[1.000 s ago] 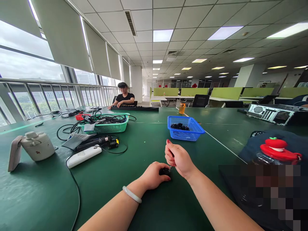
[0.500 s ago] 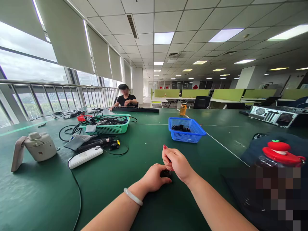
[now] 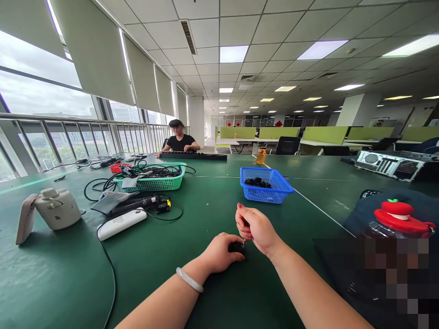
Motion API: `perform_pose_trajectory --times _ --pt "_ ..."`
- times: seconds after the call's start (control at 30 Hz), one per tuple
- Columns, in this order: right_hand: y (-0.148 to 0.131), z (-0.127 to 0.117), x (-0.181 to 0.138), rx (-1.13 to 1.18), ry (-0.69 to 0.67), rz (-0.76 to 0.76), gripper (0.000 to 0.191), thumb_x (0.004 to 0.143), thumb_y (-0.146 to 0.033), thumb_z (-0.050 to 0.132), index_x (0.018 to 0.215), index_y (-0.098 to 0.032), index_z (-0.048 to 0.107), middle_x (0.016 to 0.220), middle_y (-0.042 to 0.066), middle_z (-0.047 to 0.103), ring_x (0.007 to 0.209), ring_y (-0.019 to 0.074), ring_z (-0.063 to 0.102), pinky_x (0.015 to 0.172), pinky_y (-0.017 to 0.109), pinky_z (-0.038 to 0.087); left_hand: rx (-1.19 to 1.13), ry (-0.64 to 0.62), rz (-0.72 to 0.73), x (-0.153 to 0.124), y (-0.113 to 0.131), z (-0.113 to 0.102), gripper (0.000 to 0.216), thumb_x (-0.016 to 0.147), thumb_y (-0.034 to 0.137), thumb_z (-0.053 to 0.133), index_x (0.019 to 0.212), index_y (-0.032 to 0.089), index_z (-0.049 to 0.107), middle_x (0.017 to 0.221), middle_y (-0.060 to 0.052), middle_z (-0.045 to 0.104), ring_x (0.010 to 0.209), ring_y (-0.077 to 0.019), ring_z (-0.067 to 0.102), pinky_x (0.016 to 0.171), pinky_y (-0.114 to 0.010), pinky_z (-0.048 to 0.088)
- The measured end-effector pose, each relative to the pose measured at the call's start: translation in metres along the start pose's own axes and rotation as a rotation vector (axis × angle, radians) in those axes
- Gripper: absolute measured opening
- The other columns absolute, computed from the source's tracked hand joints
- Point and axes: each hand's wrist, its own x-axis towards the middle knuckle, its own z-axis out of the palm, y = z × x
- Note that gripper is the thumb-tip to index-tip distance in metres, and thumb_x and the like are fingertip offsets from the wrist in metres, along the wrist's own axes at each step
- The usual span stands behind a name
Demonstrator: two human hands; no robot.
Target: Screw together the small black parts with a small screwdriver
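Observation:
On the green table (image 3: pixel 164 256), my left hand (image 3: pixel 219 252) is closed over a small black object (image 3: pixel 236 247) and presses it to the surface. Just to the right, my right hand (image 3: pixel 255 228) is clenched around a small tool whose thin tip points down at that black object; most of the tool is hidden in the fist. A blue basket (image 3: pixel 265 184) with several dark small parts stands a little beyond my hands.
A green basket (image 3: pixel 152 177) of cables, a white power strip (image 3: pixel 120 223) and a white kettle-like appliance (image 3: pixel 55 209) lie to the left. A red-lidded jar (image 3: pixel 398 219) on dark cloth is at the right. A person (image 3: pixel 179 140) sits at the far end by a long black keyboard (image 3: pixel 192 156).
My right hand dipped toward the black object, then rose slightly and shifted right. My left hand has stayed on the object.

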Motion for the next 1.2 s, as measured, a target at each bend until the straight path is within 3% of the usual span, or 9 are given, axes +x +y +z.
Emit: perform_pose_trajectory --times 0.2,0.37,0.63,0.77,0.87,1.03,1.2 --pt "-0.001 -0.004 0.002 -0.131 0.009 -0.013 0.054 0.077 -0.064 0.057 0.048 -0.019 0.045 0.040 -0.006 0.039 0.033 0.0074 0.034 0.040 0.023 0.024 -0.016 0.002 0.003 0.000 -0.002 0.000 0.041 0.070 0.031 0.073 0.111 0.026 0.069 0.107 -0.004 0.068 0.099 -0.0214 0.058 0.091 -0.033 0.044" --pt "-0.006 0.001 -0.002 -0.505 0.042 -0.081 0.056 0.085 -0.060 0.046 0.046 -0.020 0.048 0.047 -0.001 0.046 0.046 0.0121 0.042 0.048 0.026 0.032 -0.012 0.004 -0.019 0.000 -0.001 0.000 0.038 0.070 0.031 0.073 0.107 0.024 0.070 0.102 -0.003 0.066 0.094 -0.0210 0.058 0.087 -0.032 0.045" --pt "-0.026 0.002 -0.011 -1.034 0.064 -0.154 0.046 0.094 -0.037 0.041 0.053 -0.021 0.056 0.060 0.002 0.057 0.058 0.0170 0.049 0.054 0.028 0.028 -0.011 -0.008 -0.010 -0.001 0.001 -0.002 0.038 0.070 0.032 0.072 0.107 0.024 0.070 0.099 -0.003 0.067 0.094 -0.0220 0.057 0.086 -0.032 0.045" --pt "-0.037 0.000 -0.016 -1.220 0.171 -0.060 0.048 0.093 -0.036 0.046 0.048 -0.021 0.054 0.056 0.005 0.056 0.052 0.0170 0.045 0.052 0.029 0.023 -0.024 0.005 -0.014 -0.001 -0.001 -0.001 0.042 0.069 0.032 0.073 0.110 0.026 0.070 0.105 -0.003 0.066 0.097 -0.0224 0.057 0.090 -0.032 0.044" --pt "-0.043 -0.001 -0.020 -1.237 0.192 0.023 0.050 0.092 -0.038 0.049 0.046 -0.021 0.057 0.050 0.005 0.055 0.045 0.0156 0.042 0.049 0.029 0.021 -0.029 0.004 -0.009 -0.001 -0.002 0.000 0.040 0.070 0.032 0.073 0.109 0.026 0.070 0.104 -0.002 0.067 0.098 -0.0221 0.057 0.090 -0.031 0.044" --pt "-0.046 -0.003 -0.022 -1.148 0.052 0.100 0.048 0.089 -0.041 0.052 0.047 -0.022 0.063 0.046 0.002 0.055 0.038 0.0123 0.039 0.044 0.028 0.024 -0.014 -0.001 0.005 0.000 -0.001 0.000 0.040 0.071 0.032 0.073 0.110 0.026 0.069 0.101 -0.002 0.066 0.098 -0.0221 0.057 0.089 -0.031 0.043" --pt "-0.046 -0.008 -0.021 -1.110 0.030 0.134 0.048 0.085 -0.046 0.058 0.044 -0.020 0.064 0.041 0.000 0.048 0.033 0.0096 0.032 0.042 0.028 0.022 -0.022 -0.015 0.020 0.000 0.000 -0.001 0.037 0.071 0.029 0.073 0.108 0.026 0.069 0.100 -0.001 0.067 0.097 -0.0215 0.057 0.088 -0.031 0.042"
